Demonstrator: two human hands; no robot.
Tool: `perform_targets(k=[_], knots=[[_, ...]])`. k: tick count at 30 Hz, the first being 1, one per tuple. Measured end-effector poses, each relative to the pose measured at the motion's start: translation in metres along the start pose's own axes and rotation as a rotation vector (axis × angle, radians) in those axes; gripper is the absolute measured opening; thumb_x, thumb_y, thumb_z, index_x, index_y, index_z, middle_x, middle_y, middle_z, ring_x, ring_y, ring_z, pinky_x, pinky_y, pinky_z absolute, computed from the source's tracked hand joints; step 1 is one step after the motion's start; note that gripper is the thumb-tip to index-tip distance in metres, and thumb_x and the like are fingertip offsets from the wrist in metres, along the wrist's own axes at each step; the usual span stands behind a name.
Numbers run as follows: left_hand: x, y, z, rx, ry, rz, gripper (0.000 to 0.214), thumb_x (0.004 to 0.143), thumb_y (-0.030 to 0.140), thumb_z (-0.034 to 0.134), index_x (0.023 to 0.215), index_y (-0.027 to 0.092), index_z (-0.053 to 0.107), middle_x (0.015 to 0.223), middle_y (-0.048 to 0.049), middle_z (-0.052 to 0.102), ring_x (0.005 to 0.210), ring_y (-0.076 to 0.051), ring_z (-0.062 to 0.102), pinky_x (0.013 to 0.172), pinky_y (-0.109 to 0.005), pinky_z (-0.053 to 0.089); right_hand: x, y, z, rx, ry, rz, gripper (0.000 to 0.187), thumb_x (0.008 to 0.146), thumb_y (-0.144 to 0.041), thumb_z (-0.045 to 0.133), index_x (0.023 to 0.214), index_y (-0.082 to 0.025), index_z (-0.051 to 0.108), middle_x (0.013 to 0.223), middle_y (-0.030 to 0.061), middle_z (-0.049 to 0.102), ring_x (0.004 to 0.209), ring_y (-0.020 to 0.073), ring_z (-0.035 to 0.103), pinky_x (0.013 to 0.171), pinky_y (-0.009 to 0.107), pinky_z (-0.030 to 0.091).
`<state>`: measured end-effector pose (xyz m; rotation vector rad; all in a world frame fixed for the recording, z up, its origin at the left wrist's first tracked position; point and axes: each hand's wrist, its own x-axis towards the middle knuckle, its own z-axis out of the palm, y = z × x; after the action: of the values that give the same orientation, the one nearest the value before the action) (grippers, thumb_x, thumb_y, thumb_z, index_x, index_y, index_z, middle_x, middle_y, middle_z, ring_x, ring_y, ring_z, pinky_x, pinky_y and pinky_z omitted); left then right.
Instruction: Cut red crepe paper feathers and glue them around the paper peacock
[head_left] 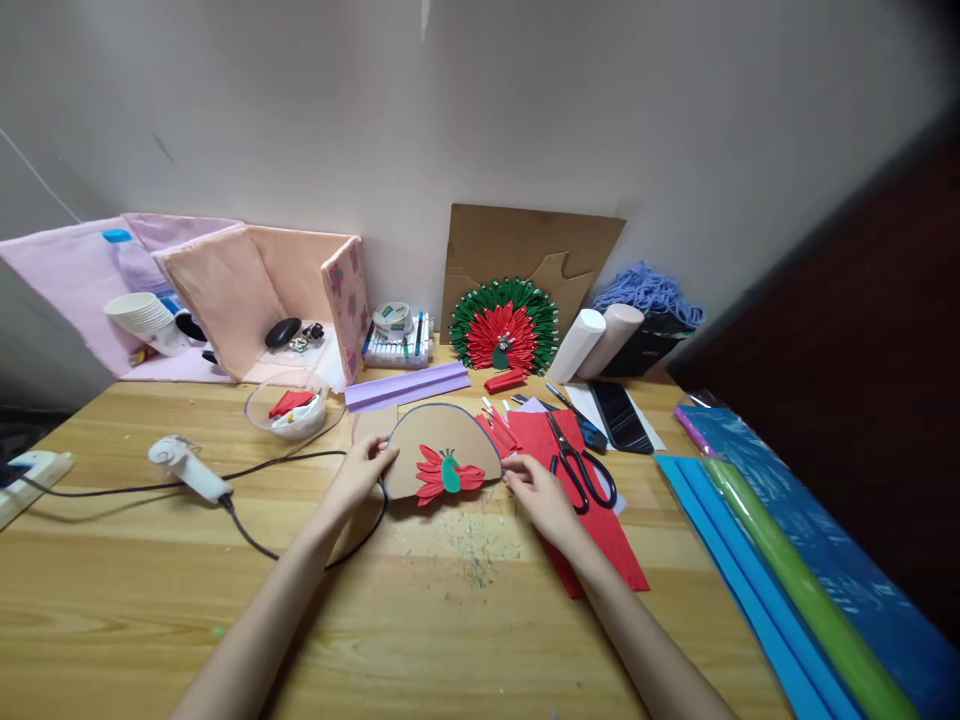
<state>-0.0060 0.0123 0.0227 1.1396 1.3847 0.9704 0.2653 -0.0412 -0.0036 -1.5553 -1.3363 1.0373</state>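
Observation:
A half-round brown cardboard piece (439,440) with a purple edge lies on the wooden table (450,610). A small green bird with red paper feathers (448,474) sits on its lower part. My left hand (365,462) grips the cardboard's left edge with curled fingers. At the right corner, my right hand (536,487) pinches the cardboard, resting over a red paper sheet (592,510). Black scissors (576,465) lie on that sheet just right of my right hand.
A white glue gun (187,467) with a black cord lies to the left, near a clear bowl (286,410). A finished red and green peacock fan (504,328) leans on cardboard at the back. Blue and green paper rolls (787,560) lie at the right. Pink fabric boxes stand back left.

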Motion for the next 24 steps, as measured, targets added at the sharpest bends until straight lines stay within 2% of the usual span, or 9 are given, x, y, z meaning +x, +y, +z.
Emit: perform_targets(k=[3, 5, 7, 9, 12, 15, 18, 21, 24], knots=[[-0.007, 0.010, -0.001, -0.088, -0.050, -0.012, 0.040, 0.063, 0.049, 0.068, 0.081, 0.014, 0.065, 0.080, -0.0056, 0.069, 0.080, -0.023, 0.063, 0.074, -0.033, 0.048, 0.003, 0.001, 0.004, 0.253, -0.010, 0.070, 0.032, 0.068, -0.043, 0.066, 0.087, -0.018, 0.059, 0.089, 0.0074, 0.068, 0.081, 0.0189, 0.067, 0.078, 0.036, 0.053], [-0.011, 0.015, 0.000, -0.130, -0.046, -0.016, 0.041, 0.066, 0.050, 0.066, 0.086, 0.014, 0.065, 0.084, -0.0060, 0.070, 0.083, -0.023, 0.063, 0.075, -0.032, 0.048, 0.004, -0.003, 0.005, 0.357, -0.025, 0.108, 0.042, 0.063, -0.048, 0.071, 0.090, -0.018, 0.058, 0.081, 0.0044, 0.066, 0.074, 0.0177, 0.067, 0.068, 0.031, 0.054], [-0.013, 0.018, 0.002, -0.165, -0.055, -0.008, 0.043, 0.068, 0.050, 0.066, 0.091, 0.014, 0.065, 0.090, -0.0071, 0.071, 0.084, -0.023, 0.063, 0.075, -0.031, 0.048, 0.004, -0.011, 0.005, 0.370, -0.053, 0.113, 0.046, 0.060, -0.051, 0.072, 0.090, -0.018, 0.057, 0.069, -0.0002, 0.063, 0.062, 0.0152, 0.063, 0.055, 0.025, 0.050], [-0.012, 0.022, 0.005, -0.194, -0.085, 0.002, 0.045, 0.069, 0.050, 0.065, 0.095, 0.013, 0.065, 0.093, -0.0080, 0.071, 0.086, -0.023, 0.064, 0.075, -0.030, 0.048, 0.003, -0.020, 0.004, 0.337, -0.086, 0.087, 0.041, 0.062, -0.052, 0.071, 0.081, -0.018, 0.058, 0.057, -0.0038, 0.057, 0.050, 0.0122, 0.057, 0.048, 0.022, 0.043], [-0.011, 0.030, 0.011, -0.257, -0.092, 0.010, 0.046, 0.071, 0.049, 0.064, 0.101, 0.014, 0.065, 0.095, -0.0085, 0.071, 0.088, -0.023, 0.064, 0.075, -0.029, 0.049, 0.002, -0.029, 0.000, 0.317, -0.071, 0.049, 0.036, 0.066, -0.051, 0.070, 0.067, -0.018, 0.055, 0.050, -0.0045, 0.052, 0.046, 0.0107, 0.052, 0.049, 0.022, 0.041], [-0.013, 0.036, 0.019, -0.310, -0.111, 0.003, 0.049, 0.071, 0.047, 0.065, 0.108, 0.014, 0.062, 0.102, -0.0099, 0.069, 0.088, -0.023, 0.065, 0.074, -0.032, 0.052, 0.002, -0.030, -0.003, 0.383, 0.031, 0.052, 0.037, 0.064, -0.050, 0.072, 0.066, -0.019, 0.053, 0.054, -0.0041, 0.053, 0.051, 0.0115, 0.055, 0.053, 0.022, 0.044], [-0.017, 0.037, 0.026, -0.243, -0.143, 0.025, 0.058, 0.066, 0.041, 0.073, 0.115, 0.014, 0.057, 0.113, -0.0133, 0.065, 0.096, -0.025, 0.063, 0.079, -0.036, 0.052, 0.002, -0.024, -0.003, 0.446, 0.084, 0.073, 0.038, 0.061, -0.049, 0.075, 0.067, -0.019, 0.052, 0.057, -0.0037, 0.054, 0.052, 0.0120, 0.056, 0.058, 0.024, 0.047], [-0.018, 0.031, 0.030, -0.131, -0.098, 0.115, 0.061, 0.062, 0.036, 0.076, 0.115, 0.013, 0.058, 0.117, -0.0145, 0.063, 0.105, -0.027, 0.060, 0.090, -0.039, 0.048, 0.002, -0.018, -0.002, 0.446, 0.080, 0.087, 0.040, 0.060, -0.050, 0.075, 0.066, -0.019, 0.051, 0.057, -0.0033, 0.053, 0.052, 0.0131, 0.057, 0.059, 0.026, 0.050], [-0.015, 0.025, 0.031, -0.083, -0.048, 0.158, 0.058, 0.062, 0.036, 0.076, 0.114, 0.014, 0.059, 0.114, -0.0138, 0.064, 0.104, -0.028, 0.061, 0.093, -0.040, 0.046, 0.001, -0.015, -0.001, 0.425, 0.079, 0.072, 0.040, 0.061, -0.051, 0.075, 0.066, -0.019, 0.051, 0.057, -0.0033, 0.053, 0.054, 0.0137, 0.058, 0.058, 0.026, 0.051]])
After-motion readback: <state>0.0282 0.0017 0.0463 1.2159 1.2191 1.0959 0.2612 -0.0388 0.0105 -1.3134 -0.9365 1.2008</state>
